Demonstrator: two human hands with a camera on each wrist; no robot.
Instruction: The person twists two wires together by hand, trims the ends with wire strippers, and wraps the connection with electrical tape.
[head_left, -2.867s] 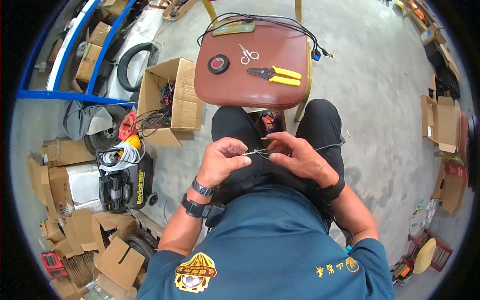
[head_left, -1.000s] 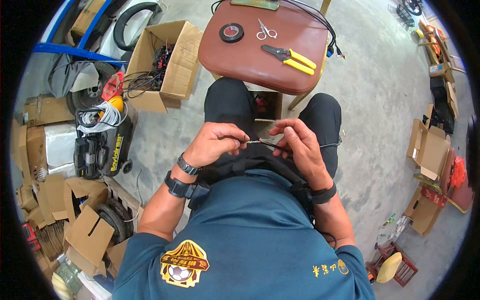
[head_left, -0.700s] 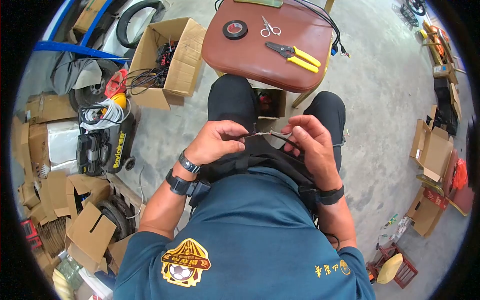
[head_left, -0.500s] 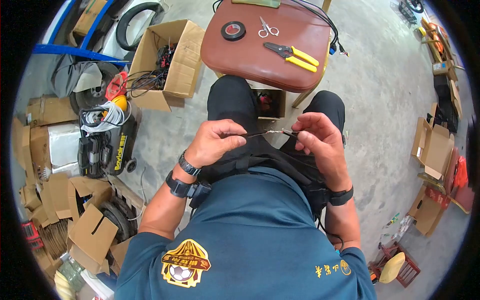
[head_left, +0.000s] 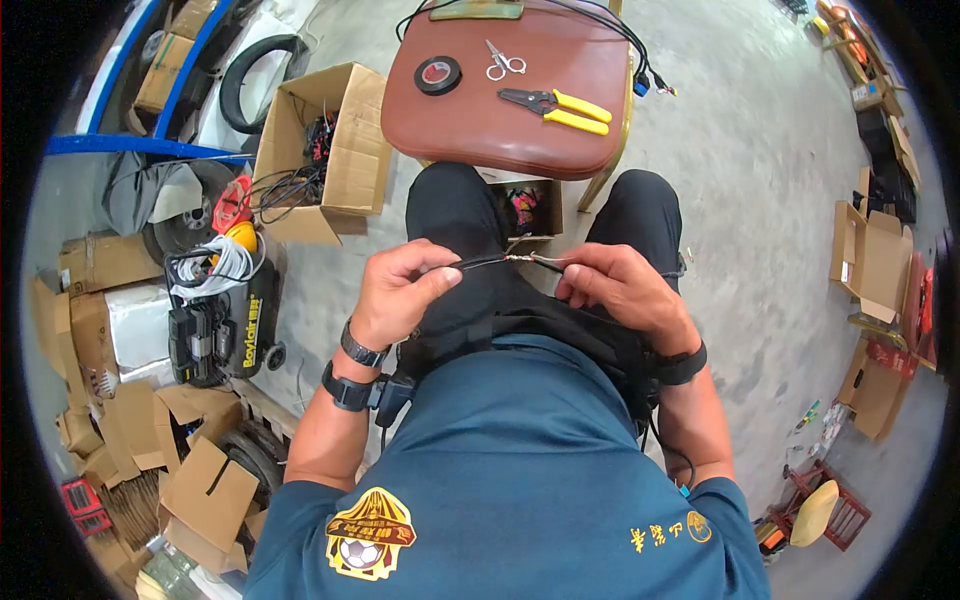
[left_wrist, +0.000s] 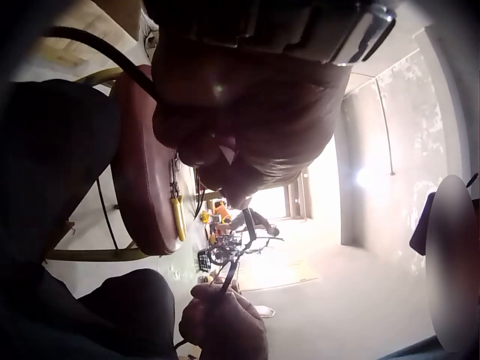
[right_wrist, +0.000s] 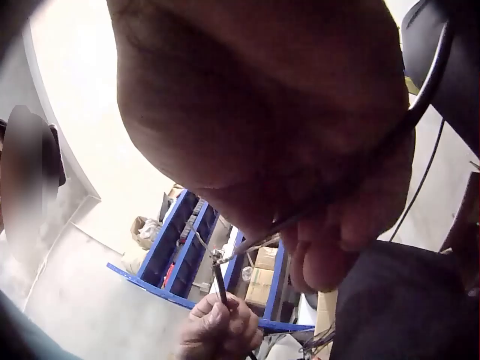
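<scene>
In the head view my left hand (head_left: 405, 290) pinches a black cable (head_left: 480, 262) between thumb and fingers. My right hand (head_left: 625, 290) grips another black cable length from the other side. Between the hands, thin bare wires (head_left: 520, 257) are twisted together and stretched in a nearly straight line above the lap. A loose thin strand sticks up near the joint. In the right wrist view the cable end (right_wrist: 220, 281) rises from the left hand toward the twisted wires. The left wrist view shows the right hand (left_wrist: 221, 322) holding its cable; the near hand is dark there.
Ahead stands a chair with a brown seat (head_left: 450, 130), bearing black tape (head_left: 437, 75), small scissors (head_left: 505, 62) and yellow-handled wire strippers (head_left: 556, 108). Black cables (head_left: 620, 30) hang over its back. An open cardboard box (head_left: 355, 150) is at left, with an air compressor (head_left: 225, 320) nearby.
The hands have drawn apart, leaving the twisted wires exposed between them. The right thumb and fingers have closed in on their cable. The head view has also shifted slightly.
</scene>
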